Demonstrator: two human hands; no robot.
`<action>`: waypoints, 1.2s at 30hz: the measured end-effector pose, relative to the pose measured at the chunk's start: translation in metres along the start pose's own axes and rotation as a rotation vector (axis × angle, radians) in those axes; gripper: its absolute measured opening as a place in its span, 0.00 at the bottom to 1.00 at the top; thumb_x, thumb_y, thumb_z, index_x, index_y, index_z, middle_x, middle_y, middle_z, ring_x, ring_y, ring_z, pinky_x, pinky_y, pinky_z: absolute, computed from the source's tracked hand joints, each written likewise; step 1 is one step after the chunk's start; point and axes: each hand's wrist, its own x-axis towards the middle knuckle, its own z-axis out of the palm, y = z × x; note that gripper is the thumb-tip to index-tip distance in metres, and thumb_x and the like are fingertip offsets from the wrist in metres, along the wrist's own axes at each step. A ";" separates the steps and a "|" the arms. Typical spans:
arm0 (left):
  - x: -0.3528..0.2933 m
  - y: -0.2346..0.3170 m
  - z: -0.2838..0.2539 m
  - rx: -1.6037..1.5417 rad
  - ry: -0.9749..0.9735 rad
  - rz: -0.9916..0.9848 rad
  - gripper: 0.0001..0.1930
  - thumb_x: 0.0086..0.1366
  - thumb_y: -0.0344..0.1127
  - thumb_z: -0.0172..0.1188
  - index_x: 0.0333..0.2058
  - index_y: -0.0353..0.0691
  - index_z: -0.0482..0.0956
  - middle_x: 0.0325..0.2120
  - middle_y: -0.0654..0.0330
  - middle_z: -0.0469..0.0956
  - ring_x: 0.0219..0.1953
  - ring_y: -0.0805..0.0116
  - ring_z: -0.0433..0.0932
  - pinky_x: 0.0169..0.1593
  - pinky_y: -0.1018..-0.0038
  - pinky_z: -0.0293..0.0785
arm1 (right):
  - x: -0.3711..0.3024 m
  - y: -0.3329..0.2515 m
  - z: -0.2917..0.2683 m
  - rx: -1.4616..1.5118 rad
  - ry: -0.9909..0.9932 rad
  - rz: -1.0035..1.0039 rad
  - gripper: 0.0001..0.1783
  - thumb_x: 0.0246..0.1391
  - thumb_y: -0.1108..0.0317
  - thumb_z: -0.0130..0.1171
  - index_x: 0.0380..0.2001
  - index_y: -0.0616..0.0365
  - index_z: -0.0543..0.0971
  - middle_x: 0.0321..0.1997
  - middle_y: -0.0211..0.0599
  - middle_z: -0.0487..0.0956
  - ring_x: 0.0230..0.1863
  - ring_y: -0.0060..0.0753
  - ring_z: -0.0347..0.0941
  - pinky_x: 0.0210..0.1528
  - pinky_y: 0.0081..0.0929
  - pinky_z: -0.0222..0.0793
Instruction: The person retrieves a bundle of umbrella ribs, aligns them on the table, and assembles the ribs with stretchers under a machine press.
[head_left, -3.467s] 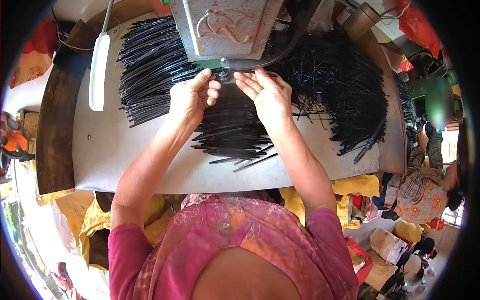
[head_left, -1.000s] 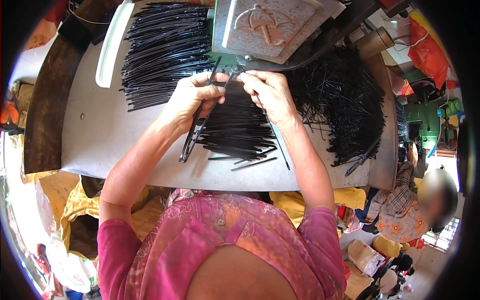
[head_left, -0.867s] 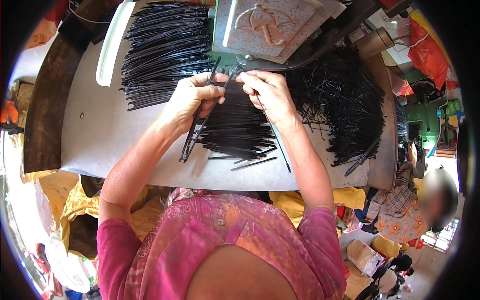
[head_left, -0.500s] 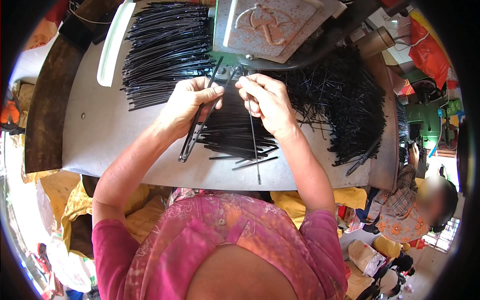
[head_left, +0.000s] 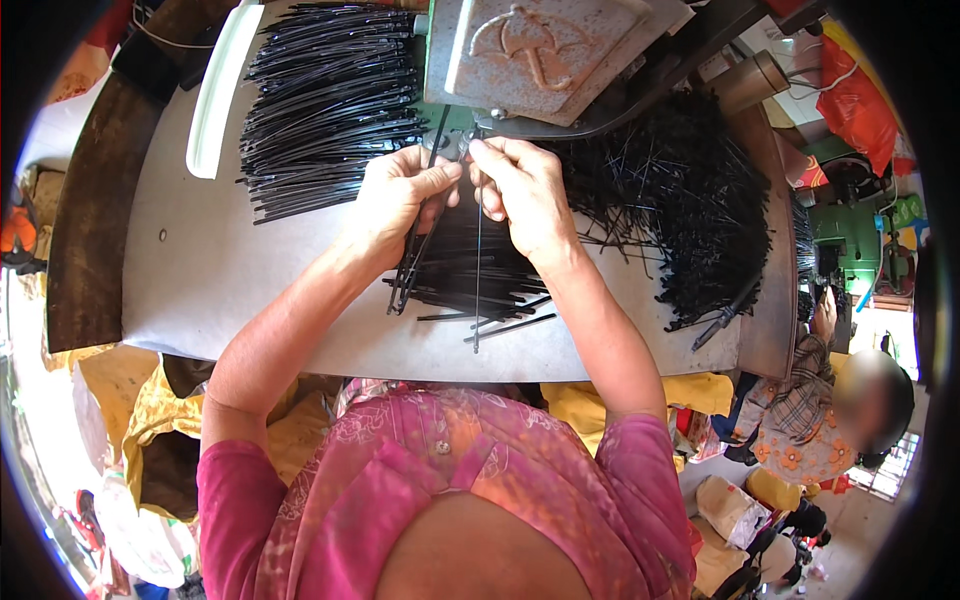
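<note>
My left hand (head_left: 405, 195) pinches a few long black metal strips (head_left: 408, 272) between thumb and fingers, their lower ends slanting toward me. Close beside it, my right hand (head_left: 528, 195) is closed on a thin black metal rod (head_left: 478, 275) that hangs down with a small knob at its lower end. Both hands meet at the small metal working point (head_left: 455, 145) of a green machine; the fingers hide exactly how the upper ends lie there. Under the hands is a loose pile of black strips (head_left: 505, 280) on the metal tabletop (head_left: 250, 270).
A neat stack of black rods (head_left: 330, 110) lies at the left, beside a white trough-shaped strip (head_left: 222, 95). A tangled heap of thin black rods (head_left: 690, 210) covers the right. The machine's rusty plate (head_left: 545, 55) overhangs the hands. Another person (head_left: 810, 420) sits at far right.
My left hand has moved right, bringing its strips along. My right hand has shifted slightly left, and the thin rod's lower end has swung left. The hands are closer together.
</note>
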 end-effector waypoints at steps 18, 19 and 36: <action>0.003 0.001 -0.005 0.092 0.010 0.032 0.07 0.55 0.31 0.56 0.20 0.39 0.69 0.14 0.65 0.70 0.10 0.85 0.58 0.13 0.87 0.51 | 0.000 0.000 0.002 0.022 0.008 0.011 0.08 0.49 0.68 0.53 0.23 0.62 0.72 0.17 0.28 0.69 0.11 0.14 0.60 0.11 0.11 0.51; 0.003 0.001 -0.006 0.068 -0.003 0.021 0.07 0.55 0.31 0.55 0.20 0.39 0.69 0.14 0.65 0.70 0.10 0.85 0.58 0.13 0.87 0.51 | 0.000 0.001 0.003 0.031 0.008 0.011 0.08 0.49 0.68 0.53 0.23 0.62 0.72 0.17 0.28 0.69 0.11 0.14 0.60 0.11 0.11 0.51; 0.003 -0.002 0.005 -0.040 0.083 -0.011 0.06 0.53 0.29 0.56 0.22 0.39 0.68 0.13 0.64 0.69 0.08 0.82 0.57 0.12 0.85 0.52 | -0.006 -0.008 -0.026 -0.127 0.016 0.081 0.11 0.48 0.67 0.54 0.26 0.68 0.73 0.18 0.37 0.73 0.13 0.20 0.68 0.11 0.13 0.62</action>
